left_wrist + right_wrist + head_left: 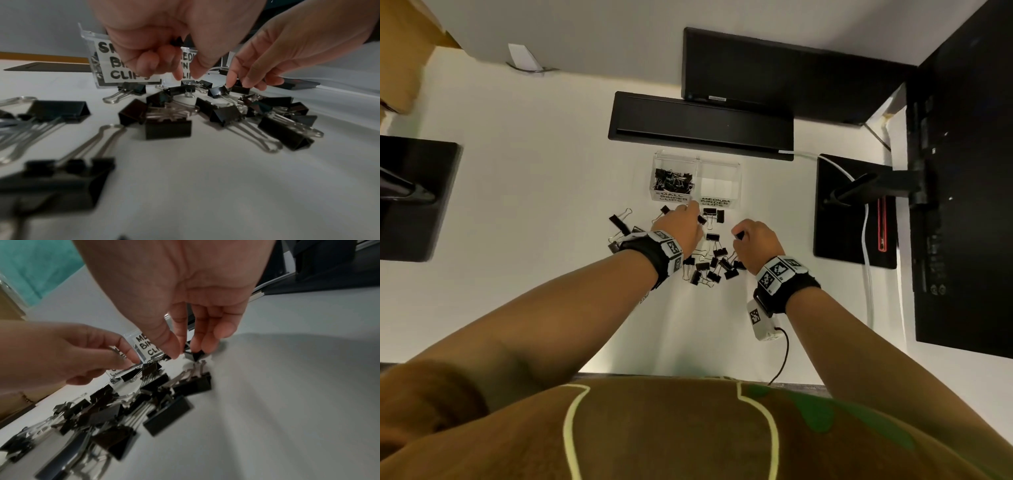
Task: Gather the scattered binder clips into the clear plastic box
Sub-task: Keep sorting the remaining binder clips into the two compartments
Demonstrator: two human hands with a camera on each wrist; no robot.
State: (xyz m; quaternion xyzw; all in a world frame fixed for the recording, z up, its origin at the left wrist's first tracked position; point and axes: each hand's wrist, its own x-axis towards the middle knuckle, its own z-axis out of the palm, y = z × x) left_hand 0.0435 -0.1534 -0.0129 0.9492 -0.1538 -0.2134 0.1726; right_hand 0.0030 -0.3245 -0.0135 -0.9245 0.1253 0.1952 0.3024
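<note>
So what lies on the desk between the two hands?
In the head view, loose black binder clips lie on the white desk between the left hand and the right hand.

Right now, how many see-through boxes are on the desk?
2. The box labelled small binder clips sits on the left with clips inside; the box labelled medium binder clips touches it on the right and looks empty.
</note>
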